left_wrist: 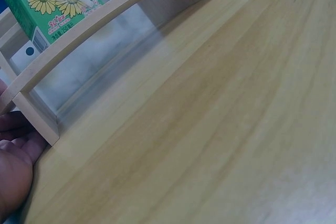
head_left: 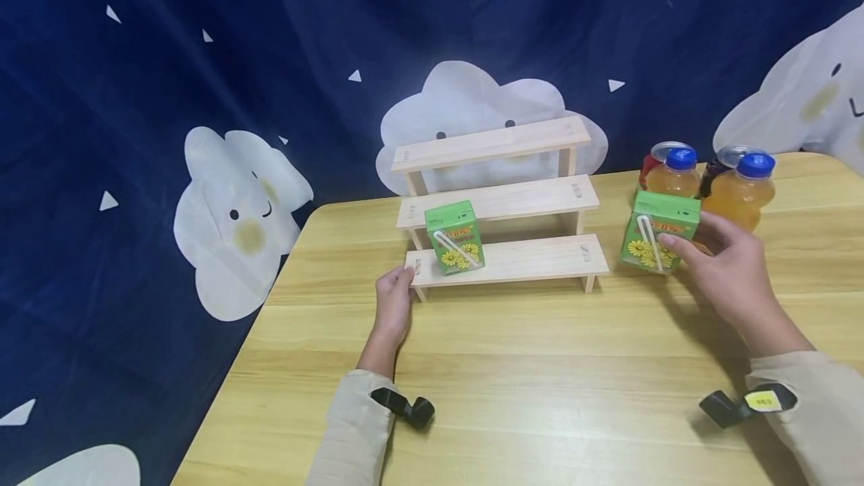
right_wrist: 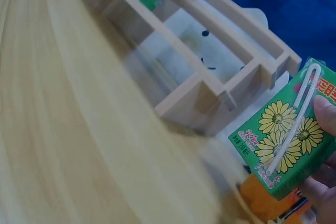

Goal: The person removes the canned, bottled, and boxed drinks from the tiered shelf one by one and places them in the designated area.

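My right hand (head_left: 732, 268) grips a green drink carton (head_left: 660, 235) with yellow flowers and a white straw on its front. The carton is held up off the table, right of a three-step wooden rack (head_left: 533, 259). In the right wrist view the thumb presses the face of that carton (right_wrist: 291, 135). A second green carton (head_left: 455, 238) stands on the left part of the lowest step. My left hand (head_left: 394, 302) holds the left end of that step, its thumb on top; in the left wrist view its fingers (left_wrist: 21, 145) are partly hidden below the board.
Behind my right hand stand two orange drink bottles (head_left: 736, 193) with blue caps, and two cans, a red one (head_left: 648, 165) and a dark one (head_left: 712, 171). A dark blue curtain (head_left: 324, 6) with clouds hangs behind the wooden table (head_left: 513, 373).
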### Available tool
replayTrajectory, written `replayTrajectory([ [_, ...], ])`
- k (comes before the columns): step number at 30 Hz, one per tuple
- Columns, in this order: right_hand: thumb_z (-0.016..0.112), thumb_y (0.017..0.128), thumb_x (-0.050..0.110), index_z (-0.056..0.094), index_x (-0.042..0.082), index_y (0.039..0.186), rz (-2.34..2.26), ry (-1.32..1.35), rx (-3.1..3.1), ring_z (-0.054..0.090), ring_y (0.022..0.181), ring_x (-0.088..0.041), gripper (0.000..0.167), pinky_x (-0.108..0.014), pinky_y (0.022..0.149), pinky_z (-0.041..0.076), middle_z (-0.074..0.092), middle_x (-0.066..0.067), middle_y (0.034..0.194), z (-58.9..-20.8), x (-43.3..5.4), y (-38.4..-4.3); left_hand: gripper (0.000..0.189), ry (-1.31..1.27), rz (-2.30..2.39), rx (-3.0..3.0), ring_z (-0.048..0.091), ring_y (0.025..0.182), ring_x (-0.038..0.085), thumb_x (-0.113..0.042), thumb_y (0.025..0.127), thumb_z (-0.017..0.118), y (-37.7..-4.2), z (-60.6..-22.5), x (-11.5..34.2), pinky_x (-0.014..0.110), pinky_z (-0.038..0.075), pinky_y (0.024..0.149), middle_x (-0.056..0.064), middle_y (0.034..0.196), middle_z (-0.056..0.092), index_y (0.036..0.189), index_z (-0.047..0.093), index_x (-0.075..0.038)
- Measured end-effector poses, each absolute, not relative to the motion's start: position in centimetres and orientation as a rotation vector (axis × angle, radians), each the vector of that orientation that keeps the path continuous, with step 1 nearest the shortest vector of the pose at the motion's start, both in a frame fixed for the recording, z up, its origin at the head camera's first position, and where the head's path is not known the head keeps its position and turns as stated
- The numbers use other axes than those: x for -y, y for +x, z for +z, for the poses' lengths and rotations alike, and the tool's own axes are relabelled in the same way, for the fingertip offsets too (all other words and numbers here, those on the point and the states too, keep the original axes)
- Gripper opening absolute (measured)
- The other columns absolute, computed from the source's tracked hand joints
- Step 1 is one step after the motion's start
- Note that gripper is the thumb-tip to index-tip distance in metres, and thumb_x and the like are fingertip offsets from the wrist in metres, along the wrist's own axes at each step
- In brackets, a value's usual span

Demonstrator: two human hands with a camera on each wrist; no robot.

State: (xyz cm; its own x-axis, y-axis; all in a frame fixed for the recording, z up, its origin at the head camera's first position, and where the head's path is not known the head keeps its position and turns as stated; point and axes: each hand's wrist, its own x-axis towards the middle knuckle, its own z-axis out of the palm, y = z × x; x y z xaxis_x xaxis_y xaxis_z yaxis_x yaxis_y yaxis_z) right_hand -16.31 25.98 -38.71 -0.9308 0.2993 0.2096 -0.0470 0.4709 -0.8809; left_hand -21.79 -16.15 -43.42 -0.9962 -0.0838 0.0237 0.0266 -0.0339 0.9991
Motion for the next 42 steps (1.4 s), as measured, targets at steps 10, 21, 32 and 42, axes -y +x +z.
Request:
replayTrajectory([
  [10,0.068,0.085,0.034,0.05,0.002,0.134,1.372,-0.218,2.422,0.048,0.094,0.014,0.062,0.001,0.081,0.043,0.061,0.003,0.114,-40.1,-26.1,-16.7,0.037,0.053,-2.23,2.114,0.057,0.112,0.024,-0.011,0.098,0.039,-21.9,-43.5,16.2,0.029,0.05,0.097,0.028,0.127,0.054,0.122,0.053,0.014],
  [21,0.065,0.087,0.036,0.045,0.003,0.138,1.359,-0.242,2.448,0.051,0.107,0.004,0.065,-0.001,0.085,0.042,0.051,-0.026,0.132,-41.0,-26.4,-16.8,0.037,0.046,-2.222,2.12,0.058,0.111,0.025,-0.01,0.098,0.039,-21.9,-43.4,16.2,0.03,0.051,0.096,0.027,0.126,0.055,0.121,0.053,0.014],
  [32,0.064,0.087,0.038,0.043,0.005,0.14,1.393,-0.282,2.445,0.05,0.117,-0.005,0.066,-0.005,0.091,0.042,0.049,-0.019,0.137,-41.3,-26.3,-16.9,0.037,0.029,-2.237,2.111,0.061,0.102,0.015,-0.01,0.099,0.038,-22.0,-43.4,16.2,0.025,0.053,0.09,0.029,0.126,0.055,0.123,0.052,0.014],
  [42,0.064,0.086,0.04,0.04,0.007,0.142,1.429,-0.312,2.456,0.049,0.121,-0.01,0.069,-0.004,0.091,0.042,0.046,-0.019,0.14,-41.4,-26.4,-16.9,0.037,0.029,-2.235,2.083,0.061,0.105,0.02,-0.01,0.097,0.04,-21.8,-43.5,16.1,0.028,0.053,0.092,0.029,0.125,0.056,0.121,0.053,0.015],
])
